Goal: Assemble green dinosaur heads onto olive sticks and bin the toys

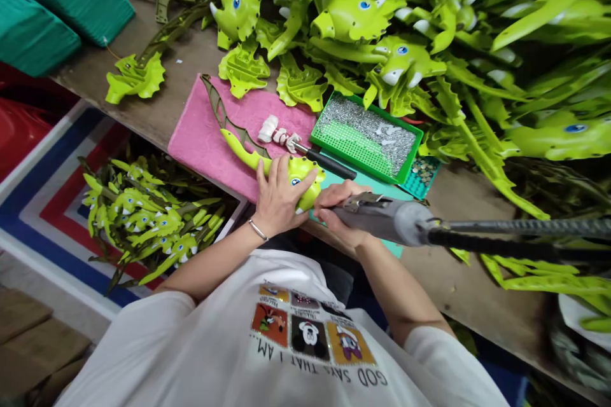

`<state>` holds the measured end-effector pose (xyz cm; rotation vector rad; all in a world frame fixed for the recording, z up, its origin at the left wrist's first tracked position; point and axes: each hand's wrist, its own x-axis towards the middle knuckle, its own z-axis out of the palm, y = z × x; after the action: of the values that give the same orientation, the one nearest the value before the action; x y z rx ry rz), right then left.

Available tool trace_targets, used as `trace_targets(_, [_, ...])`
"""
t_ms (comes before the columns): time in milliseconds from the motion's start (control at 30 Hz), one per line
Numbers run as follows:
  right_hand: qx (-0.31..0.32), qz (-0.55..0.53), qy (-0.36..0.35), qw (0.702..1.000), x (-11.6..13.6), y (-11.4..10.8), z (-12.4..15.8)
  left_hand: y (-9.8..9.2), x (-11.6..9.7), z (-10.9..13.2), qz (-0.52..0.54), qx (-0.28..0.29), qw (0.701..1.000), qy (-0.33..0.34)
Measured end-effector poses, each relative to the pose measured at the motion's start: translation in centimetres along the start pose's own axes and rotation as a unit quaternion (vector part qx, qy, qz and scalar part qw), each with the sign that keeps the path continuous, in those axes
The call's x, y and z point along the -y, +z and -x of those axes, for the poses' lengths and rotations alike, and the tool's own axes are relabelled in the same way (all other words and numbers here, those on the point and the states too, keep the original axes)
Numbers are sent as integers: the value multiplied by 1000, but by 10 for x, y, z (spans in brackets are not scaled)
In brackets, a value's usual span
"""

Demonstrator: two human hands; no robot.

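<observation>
My left hand (281,194), with a thin bracelet at the wrist, grips a lime-green plastic dinosaur toy (305,172) with a blue eye. The toy lies on a pink towel (205,140), and a long olive-brown lattice piece (229,117) runs from it toward the far left. My right hand (338,213) wraps around a grey electric screwdriver (386,219), whose metal nose points at the toy's head. Just beyond my hands lie a black-handled tool (329,164) and small white parts (277,133).
A green tray of small screws (365,137) stands beside the towel on a wooden table (458,273). Heaped green toy parts (353,19) fill the far side. Teal bins (62,6) sit at far left, and a striped bag (143,222) of toys lies below the table edge. Black cables (525,235) run right.
</observation>
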<state>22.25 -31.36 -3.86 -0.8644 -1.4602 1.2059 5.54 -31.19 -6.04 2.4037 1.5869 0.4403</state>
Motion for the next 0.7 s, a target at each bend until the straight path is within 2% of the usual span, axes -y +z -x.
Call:
trace_targets(67, [39, -1, -32, 999, 8, -6, -9, -7, 6, -1, 6, 13, 1000, 9])
trace_targets(133, [10, -31, -80, 996, 15, -14, -26, -17, 17, -2, 5, 24, 1000, 16])
trace_targets(200, [-94, -59, -147, 983, 14, -24, -49, -27, 31, -4, -8, 24, 1000, 10])
trace_targets(267, [-212, -58, -199, 955, 4, -35, -74, -33, 44, -5, -25, 25, 999, 3])
trace_targets(367, [-320, -27, -165, 933, -22, -50, -102, -37, 53, -6, -33, 47, 998, 8])
trace_targets(500, [-352, 18, -99, 931, -50, -59, -117, -31, 36, -2, -38, 52, 998, 27])
trace_targets(700, [-349, 30, -66, 934, -60, -57, -122, -6, -16, 4, -34, 74, 992, 93])
